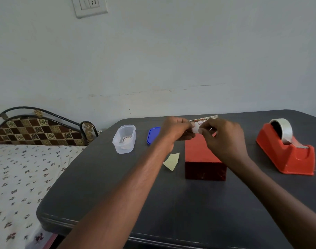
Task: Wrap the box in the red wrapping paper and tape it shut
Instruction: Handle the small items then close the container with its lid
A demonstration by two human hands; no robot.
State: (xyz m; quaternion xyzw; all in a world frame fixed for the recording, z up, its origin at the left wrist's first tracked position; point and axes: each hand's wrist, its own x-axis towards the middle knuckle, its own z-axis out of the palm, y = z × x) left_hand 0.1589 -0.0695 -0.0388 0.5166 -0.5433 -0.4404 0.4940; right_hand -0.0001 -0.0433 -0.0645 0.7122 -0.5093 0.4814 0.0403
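The box (204, 157) sits in the middle of the table (103, 191), already covered in the red wrapping paper (198, 150), its near end folded shut. Both your hands are raised over its far end: your left hand (175, 130) and right hand (223, 137) each have their fingers (201, 129) pinched closed on a small printed sticker or label (196, 125), apparently peeling it. The risk here is the label curling and sticking to itself or your fingertips, or going down crooked. With neither hand steadying the box, pressing on it could slide it. A yellowish backing scrap (172, 161) lies just beside the box; the tape dispenser (286, 150) stands well apart at your right.
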